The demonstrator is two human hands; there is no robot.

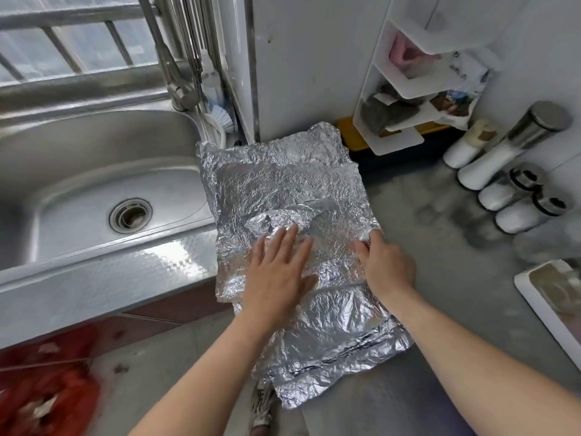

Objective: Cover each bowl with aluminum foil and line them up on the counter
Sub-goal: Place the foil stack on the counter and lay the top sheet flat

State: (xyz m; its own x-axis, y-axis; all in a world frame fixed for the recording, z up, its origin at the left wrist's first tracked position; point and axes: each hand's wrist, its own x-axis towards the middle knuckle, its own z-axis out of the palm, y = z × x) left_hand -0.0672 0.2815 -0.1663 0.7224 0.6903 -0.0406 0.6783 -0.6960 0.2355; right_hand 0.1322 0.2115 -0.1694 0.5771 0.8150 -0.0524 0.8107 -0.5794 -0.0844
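Large crinkled sheets of aluminum foil (283, 190) lie overlapped on the grey counter (440, 278), reaching from the back wall past the front edge. A round bulge under the foil near its middle hints at a bowl, but no bowl surface shows. My left hand (278, 272) lies flat on the foil with straight fingers, pressing just in front of the bulge. My right hand (386, 265) holds the foil's right edge, fingers curled round it.
A steel sink (94, 190) with a tap sits to the left. A white shelf rack (396, 89) stands against the back wall. Several salt and spice shakers (503, 171) stand at the right. A white tray (553, 297) sits at the right edge.
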